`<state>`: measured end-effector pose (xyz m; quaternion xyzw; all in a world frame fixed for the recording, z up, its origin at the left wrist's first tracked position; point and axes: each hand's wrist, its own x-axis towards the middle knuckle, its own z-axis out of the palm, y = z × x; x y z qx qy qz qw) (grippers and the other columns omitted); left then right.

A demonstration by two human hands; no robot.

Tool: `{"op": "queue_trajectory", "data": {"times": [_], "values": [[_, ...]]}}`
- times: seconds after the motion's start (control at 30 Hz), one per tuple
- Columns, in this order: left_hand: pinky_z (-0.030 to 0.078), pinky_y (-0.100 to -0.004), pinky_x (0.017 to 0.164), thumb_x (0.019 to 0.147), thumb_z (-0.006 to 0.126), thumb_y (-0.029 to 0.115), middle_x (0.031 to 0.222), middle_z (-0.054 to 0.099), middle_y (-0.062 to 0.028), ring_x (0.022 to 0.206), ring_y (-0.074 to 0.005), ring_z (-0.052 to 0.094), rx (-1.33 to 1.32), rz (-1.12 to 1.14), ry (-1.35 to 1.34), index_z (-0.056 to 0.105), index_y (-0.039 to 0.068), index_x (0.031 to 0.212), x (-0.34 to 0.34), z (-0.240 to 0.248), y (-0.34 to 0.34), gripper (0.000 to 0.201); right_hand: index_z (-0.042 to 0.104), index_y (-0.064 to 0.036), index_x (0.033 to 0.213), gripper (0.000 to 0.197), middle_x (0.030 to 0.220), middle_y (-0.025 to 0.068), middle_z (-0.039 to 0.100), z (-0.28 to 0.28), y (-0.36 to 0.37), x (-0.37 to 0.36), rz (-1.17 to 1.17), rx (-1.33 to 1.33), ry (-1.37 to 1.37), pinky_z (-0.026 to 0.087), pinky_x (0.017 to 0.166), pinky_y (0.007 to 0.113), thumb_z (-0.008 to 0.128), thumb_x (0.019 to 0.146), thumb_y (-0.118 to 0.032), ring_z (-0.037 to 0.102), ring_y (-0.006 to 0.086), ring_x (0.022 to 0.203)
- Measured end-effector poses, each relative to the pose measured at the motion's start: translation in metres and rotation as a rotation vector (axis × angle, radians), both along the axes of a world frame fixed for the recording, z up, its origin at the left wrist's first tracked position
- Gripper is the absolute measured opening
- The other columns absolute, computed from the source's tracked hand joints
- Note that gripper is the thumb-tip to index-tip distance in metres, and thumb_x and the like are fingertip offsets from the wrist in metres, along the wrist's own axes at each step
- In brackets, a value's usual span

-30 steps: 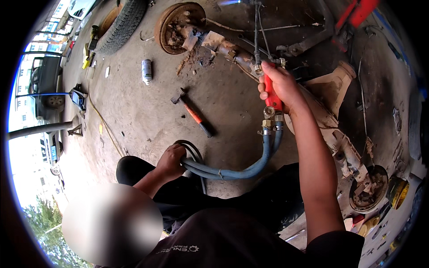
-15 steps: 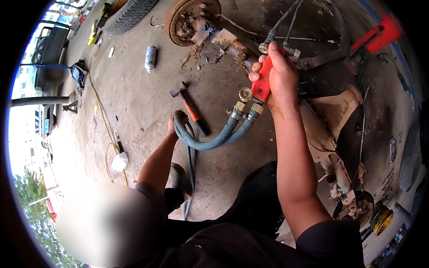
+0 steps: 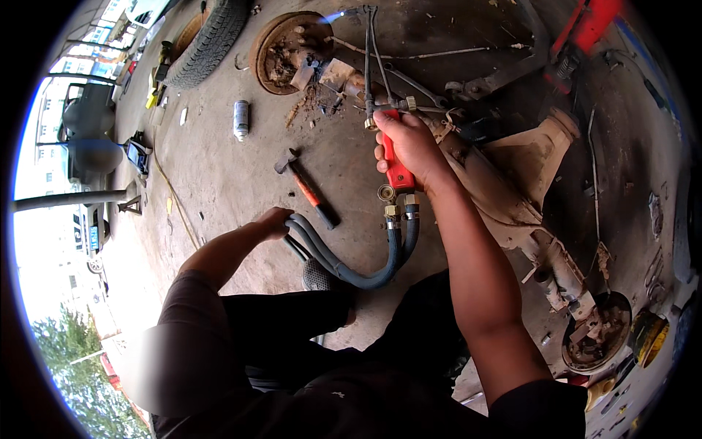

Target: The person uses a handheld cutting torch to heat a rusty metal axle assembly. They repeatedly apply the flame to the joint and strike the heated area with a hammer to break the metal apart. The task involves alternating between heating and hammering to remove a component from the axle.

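Observation:
My right hand [image 3: 411, 143] is wrapped round the red handle of a gas cutting torch [image 3: 399, 170], its thumb near the brass valve knobs. The torch's thin metal tubes run away from me to a bent head, where a small blue-white flame [image 3: 336, 15] burns, pointing left. That flame is close to the right rim of a rusty wheel drum [image 3: 263, 55] on an old axle [image 3: 479, 179]. Two grey-blue hoses [image 3: 369, 281] hang in a loop from the handle's rear. My left hand [image 3: 273, 222] grips these hoses on the left, its fingers closed.
A hammer [image 3: 307, 192] with an orange-and-black handle lies on the concrete near my left hand. Beyond it stands a spray can [image 3: 241, 120]. A tyre [image 3: 212, 44] lies at the far left. Wrenches [image 3: 417, 86] rest by the axle, and a yellow hose [image 3: 172, 194] trails along the left.
The torch has swung left and farther away, and its flame now shows beside the drum. My left hand, still on the hoses, has shifted slightly left and nearer.

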<state>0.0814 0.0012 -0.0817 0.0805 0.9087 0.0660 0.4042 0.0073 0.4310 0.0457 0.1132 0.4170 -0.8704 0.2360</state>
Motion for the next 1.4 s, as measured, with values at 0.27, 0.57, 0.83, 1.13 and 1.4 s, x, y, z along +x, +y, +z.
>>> {"op": "queue_trajectory", "data": {"times": [0.27,0.57,0.83,1.13,1.4], "values": [[0.06,-0.0379,0.063,0.076,0.068,0.005,0.089,0.071,-0.02,0.082,-0.0274,0.073,-0.642,-0.223,-0.69,0.073,0.0,0.105,0.032,0.093,-0.004,0.03,0.052,-0.0075,0.096,0.026,0.073,0.0016,0.051,-0.046,0.003,0.016,-0.019,0.068,-0.062,0.046,0.046,0.032,0.062,0.101,-0.03,0.055,0.0147,0.055],[0.054,-0.047,0.085,0.082,0.071,0.02,0.102,0.069,-0.0214,0.103,-0.0394,0.066,-0.173,-0.288,0.068,0.067,0.002,0.105,-0.029,0.118,0.041,0.03,0.053,-0.0028,0.096,0.028,0.064,0.0048,0.051,-0.046,-0.046,0.025,0.193,0.329,0.005,0.047,0.043,0.036,0.062,0.101,-0.029,0.052,0.0176,0.047],[0.05,-0.0431,0.097,0.093,0.069,0.024,0.116,0.064,-0.0215,0.112,-0.039,0.061,0.613,-0.158,0.683,0.063,-0.002,0.12,-0.048,0.156,0.228,0.038,0.056,-0.0043,0.09,0.029,0.069,0.0044,0.053,-0.05,-0.037,0.026,0.024,0.216,-0.041,0.047,0.042,0.034,0.06,0.102,-0.031,0.055,0.0172,0.05],[0.05,-0.0436,0.095,0.09,0.071,0.032,0.117,0.064,-0.0179,0.111,-0.0382,0.059,0.744,-0.086,0.832,0.065,-0.001,0.117,-0.055,0.151,0.241,0.044,0.056,-0.0055,0.094,0.018,0.068,0.0074,0.058,-0.015,-0.053,0.052,0.116,0.492,-0.092,0.045,0.044,0.032,0.047,0.102,-0.019,0.055,0.0167,0.05],[0.05,-0.0429,0.092,0.088,0.071,0.03,0.105,0.066,-0.0158,0.105,-0.0354,0.059,0.677,-0.215,0.724,0.069,0.001,0.095,-0.078,0.129,0.223,0.03,0.057,-0.0054,0.092,0.019,0.065,0.0063,0.057,-0.031,-0.072,0.048,0.09,0.481,-0.08,0.042,0.039,0.029,0.047,0.102,-0.018,0.054,0.0152,0.046]]}}
